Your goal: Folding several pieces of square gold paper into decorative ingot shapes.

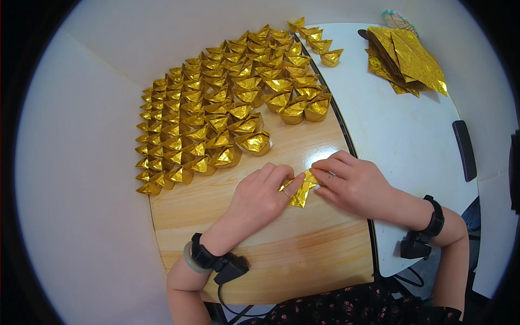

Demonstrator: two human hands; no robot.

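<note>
Between my two hands, a small piece of gold foil paper lies partly folded on the wooden tabletop. My left hand presses its left side with bent fingers, the thumb along the paper. At the upper right corner, my right hand pinches the paper between thumb and fingers. Much of the paper is covered by my fingers. Beyond my hands, several rows of finished gold paper ingots stand close together on the wood.
A white table adjoins the wooden one on the right. Several more gold paper ingots stand at its far left edge. A stack of gold foil sheets lies at the far right, with a black bar-shaped object nearer along the edge.
</note>
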